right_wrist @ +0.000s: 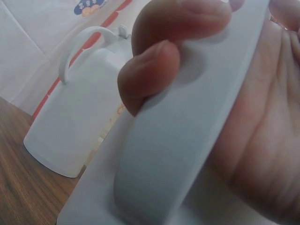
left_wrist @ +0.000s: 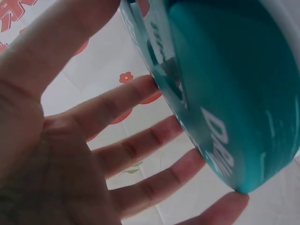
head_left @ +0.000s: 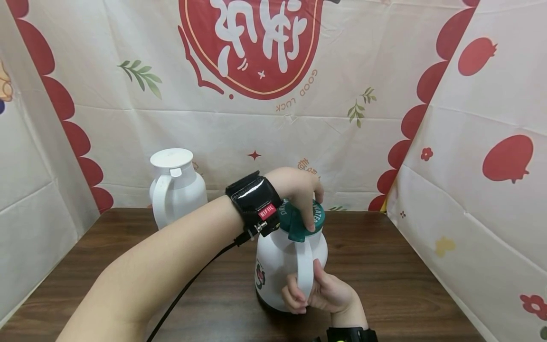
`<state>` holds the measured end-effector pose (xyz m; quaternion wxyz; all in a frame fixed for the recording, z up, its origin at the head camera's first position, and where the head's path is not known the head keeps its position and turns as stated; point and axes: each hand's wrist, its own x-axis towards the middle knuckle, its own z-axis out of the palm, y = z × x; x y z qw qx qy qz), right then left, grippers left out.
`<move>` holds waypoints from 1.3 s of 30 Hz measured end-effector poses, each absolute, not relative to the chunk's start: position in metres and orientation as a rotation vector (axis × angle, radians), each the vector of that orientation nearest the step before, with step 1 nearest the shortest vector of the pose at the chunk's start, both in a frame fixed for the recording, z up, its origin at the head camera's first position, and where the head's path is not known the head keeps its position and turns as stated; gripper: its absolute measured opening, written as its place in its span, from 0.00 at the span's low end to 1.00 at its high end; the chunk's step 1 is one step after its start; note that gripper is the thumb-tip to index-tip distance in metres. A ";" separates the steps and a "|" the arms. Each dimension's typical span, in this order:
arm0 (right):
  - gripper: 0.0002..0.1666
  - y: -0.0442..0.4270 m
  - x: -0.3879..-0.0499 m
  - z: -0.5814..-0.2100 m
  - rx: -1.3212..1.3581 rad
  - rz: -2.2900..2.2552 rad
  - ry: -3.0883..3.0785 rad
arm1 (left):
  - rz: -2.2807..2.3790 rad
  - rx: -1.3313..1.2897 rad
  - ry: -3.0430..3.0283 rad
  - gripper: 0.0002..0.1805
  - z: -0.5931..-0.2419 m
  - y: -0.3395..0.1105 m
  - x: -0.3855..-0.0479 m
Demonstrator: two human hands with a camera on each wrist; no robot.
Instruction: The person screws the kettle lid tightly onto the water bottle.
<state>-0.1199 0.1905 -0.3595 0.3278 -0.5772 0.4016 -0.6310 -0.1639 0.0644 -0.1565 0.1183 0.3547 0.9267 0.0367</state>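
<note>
A white thermos jug [head_left: 273, 256] with a green screw lid [left_wrist: 239, 89] stands upright on the wooden table. From above, my left hand [head_left: 301, 187] holds the lid by its rim, thumb and fingertips spread around the edge. White lettering shows on the lid's top, part of it covered by the hand. Low on the jug, my right hand [head_left: 331, 292] grips the white handle [right_wrist: 187, 117], its fingers curled round it. Part of the right palm shows behind the handle in the right wrist view.
A second white jug [head_left: 177, 190] with a white lid stands at the back left of the brown table [head_left: 367, 256]. A printed cloth [head_left: 273, 128] hangs behind and along the sides. A black cable [head_left: 188, 285] runs from the left wrist strap.
</note>
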 end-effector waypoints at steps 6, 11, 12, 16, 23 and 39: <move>0.41 0.191 -0.120 -0.359 -1.512 -1.653 1.049 | 0.127 1.086 2.686 0.31 -0.155 0.061 -0.166; 0.41 0.191 -0.120 -0.359 -1.507 -1.652 1.047 | 0.135 1.116 2.665 0.31 -0.156 0.059 -0.167; 0.41 0.191 -0.120 -0.360 -1.506 -1.652 1.046 | 0.131 1.124 2.663 0.31 -0.156 0.059 -0.168; 0.41 0.192 -0.120 -0.360 -1.494 -1.658 1.041 | 0.119 1.152 2.647 0.31 -0.156 0.059 -0.169; 0.41 0.191 -0.120 -0.360 -1.493 -1.664 1.039 | 0.098 1.173 2.589 0.31 -0.154 0.059 -0.171; 0.41 0.191 -0.120 -0.360 -1.500 -1.656 1.040 | 0.151 1.225 2.433 0.32 -0.153 0.055 -0.182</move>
